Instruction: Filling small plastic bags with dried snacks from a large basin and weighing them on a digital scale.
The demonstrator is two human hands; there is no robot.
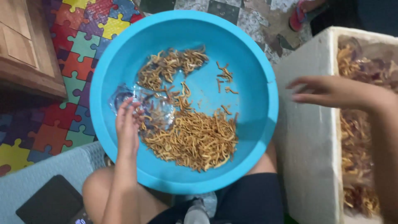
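— Blue plastic basin [124, 62] on the lap; what's the left hand [127, 126] doing?
— Gripping a clear crinkly bag [145, 105] over dried orange strands [195, 139], seemingly filling it.
— And beyond?
— Right hand [327, 91] hangs loose-fingered and empty over the white foam box [309, 137].

Bright turquoise-blue round plastic basin [124, 54], and in it a heap of golden-brown dried strands [192, 139] beside a clear, glassy plastic bag [155, 108]. White foam box [306, 137] on one side, its filling tawny orange and brown. Floor mat of interlocking puzzle tiles [74, 62] in red, yellow, green, purple and blue.
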